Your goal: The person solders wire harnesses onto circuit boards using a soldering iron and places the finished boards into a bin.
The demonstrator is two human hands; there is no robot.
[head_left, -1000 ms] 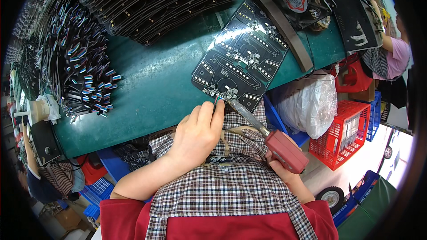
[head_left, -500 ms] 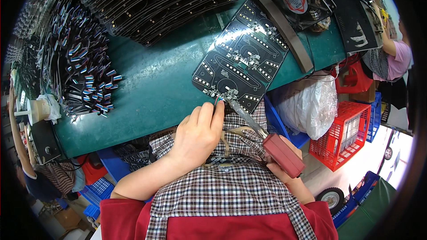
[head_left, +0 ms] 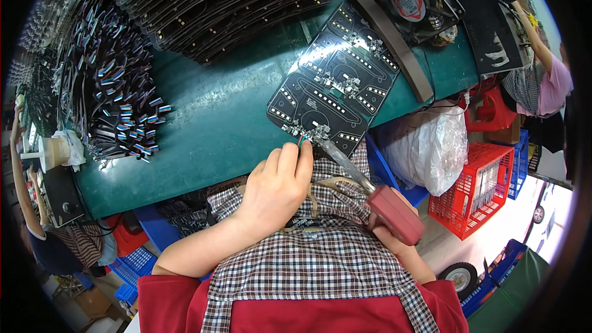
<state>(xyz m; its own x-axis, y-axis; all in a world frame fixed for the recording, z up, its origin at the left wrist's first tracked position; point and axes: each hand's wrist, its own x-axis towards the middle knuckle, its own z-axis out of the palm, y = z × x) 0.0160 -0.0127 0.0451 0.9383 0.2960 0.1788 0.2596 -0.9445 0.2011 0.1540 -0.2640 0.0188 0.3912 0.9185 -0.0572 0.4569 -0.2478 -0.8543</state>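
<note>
A black circuit board panel (head_left: 320, 95) with rows of small white LEDs and clusters of metal parts lies on the green bench. At its near edge my left hand (head_left: 277, 182) pinches thin coloured wires (head_left: 301, 140), their ends against the metal parts there. My right hand (head_left: 388, 234) is wrapped round the red body of a soldering gun (head_left: 394, 214), mostly hidden beneath it. The gun's long metal barrel (head_left: 346, 164) points up and left, its tip beside the wire ends. Whether the tip touches them I cannot tell.
Stacked black boards (head_left: 228, 6) stand at the back, a heap of cut wires (head_left: 117, 98) at the left. A brown bar (head_left: 391, 43) runs along the panel's right side, near a black fan (head_left: 410, 1). Right of the bench are a plastic bag (head_left: 425, 148) and red crate (head_left: 475, 191).
The soldering gun's body has shifted slightly down and right. My left hand stays almost in place on the wires. Co-workers' arms at both sides have moved.
</note>
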